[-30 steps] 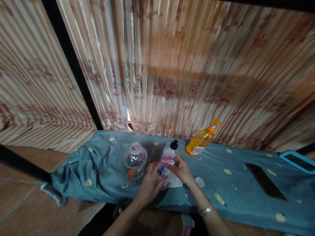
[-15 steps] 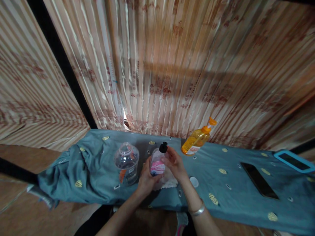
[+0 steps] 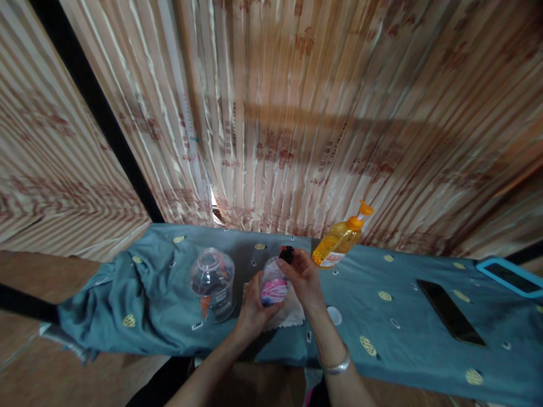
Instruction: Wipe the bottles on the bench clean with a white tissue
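A clear bottle (image 3: 274, 288) with a pink label stands tilted slightly to the right above a white cloth. My left hand (image 3: 253, 310) is wrapped around its lower left side. At the top, the fingers of my right hand (image 3: 302, 274) close round the black pump cap (image 3: 287, 254); whether the cap is loose from the neck I cannot tell. The white cloth (image 3: 292, 311) lies under the bottle, partly hidden by my hands. A clear, wide-bellied plastic jar (image 3: 214, 285) stands to the left of my left hand.
An orange-topped pump bottle (image 3: 337, 243) stands at the back right. Beside my right wrist lies a round white lid (image 3: 334, 315). Farther right are a black phone (image 3: 450, 312) and a blue-framed tablet (image 3: 511, 277). The teal bedspread (image 3: 165, 299) is rumpled at left, with a curtain (image 3: 271, 113) behind.
My right hand has moved up from the bottle's shoulder to the black pump cap. The bottle now leans a little more to the right; my left hand still holds it.
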Motion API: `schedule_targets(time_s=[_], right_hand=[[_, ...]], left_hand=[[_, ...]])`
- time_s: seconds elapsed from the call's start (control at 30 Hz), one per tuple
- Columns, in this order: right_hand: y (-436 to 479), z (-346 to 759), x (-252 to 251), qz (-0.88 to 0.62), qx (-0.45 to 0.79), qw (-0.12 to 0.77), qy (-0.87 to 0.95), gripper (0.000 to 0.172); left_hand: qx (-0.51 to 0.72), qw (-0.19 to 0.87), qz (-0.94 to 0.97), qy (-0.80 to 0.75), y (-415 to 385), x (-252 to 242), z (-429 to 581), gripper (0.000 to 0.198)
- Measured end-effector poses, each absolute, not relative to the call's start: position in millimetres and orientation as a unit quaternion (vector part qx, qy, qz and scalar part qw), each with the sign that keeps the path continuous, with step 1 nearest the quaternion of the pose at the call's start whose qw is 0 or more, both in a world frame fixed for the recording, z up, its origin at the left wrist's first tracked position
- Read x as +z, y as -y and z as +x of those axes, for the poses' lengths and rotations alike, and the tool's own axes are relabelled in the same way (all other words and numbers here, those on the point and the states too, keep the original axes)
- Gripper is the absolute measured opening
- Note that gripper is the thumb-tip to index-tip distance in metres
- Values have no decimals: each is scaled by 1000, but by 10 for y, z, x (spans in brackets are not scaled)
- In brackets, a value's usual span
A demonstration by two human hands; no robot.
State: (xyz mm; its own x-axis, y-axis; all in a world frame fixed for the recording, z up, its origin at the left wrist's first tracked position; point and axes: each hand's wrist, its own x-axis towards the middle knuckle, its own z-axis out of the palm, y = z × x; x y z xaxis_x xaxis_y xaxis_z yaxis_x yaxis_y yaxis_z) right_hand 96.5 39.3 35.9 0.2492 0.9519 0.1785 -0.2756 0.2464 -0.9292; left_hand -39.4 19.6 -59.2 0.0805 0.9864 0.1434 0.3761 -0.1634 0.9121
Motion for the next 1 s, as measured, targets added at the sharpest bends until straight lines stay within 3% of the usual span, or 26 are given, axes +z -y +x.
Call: schedule_targets(time_s=[0.3, 0.5, 0.63, 0.73, 0.87, 1.0], right_hand=[[-307, 1009, 437, -390, 499, 631, 448, 22], [-289, 1135, 442, -338, 548, 558, 523, 27], [-307, 1124, 435, -332, 556, 607, 462, 36], [-321, 1111, 435, -332, 553, 639, 419, 32], [-302, 1158, 477, -335, 551, 604, 468, 22], [-276, 1167, 508, -336, 549, 587, 491, 31]], left_hand=[[425, 399, 623, -522, -125, -436, -392, 77], [438, 403, 615, -517, -105, -408, -397, 74], [445, 401, 610, -519, -96, -413, -382, 74], [446, 405, 609, -515, -97, -428, -382, 74], [449, 400, 613, -513, -101, -459, -396, 75], [456, 401, 610, -510, -94, -481, -398, 77]])
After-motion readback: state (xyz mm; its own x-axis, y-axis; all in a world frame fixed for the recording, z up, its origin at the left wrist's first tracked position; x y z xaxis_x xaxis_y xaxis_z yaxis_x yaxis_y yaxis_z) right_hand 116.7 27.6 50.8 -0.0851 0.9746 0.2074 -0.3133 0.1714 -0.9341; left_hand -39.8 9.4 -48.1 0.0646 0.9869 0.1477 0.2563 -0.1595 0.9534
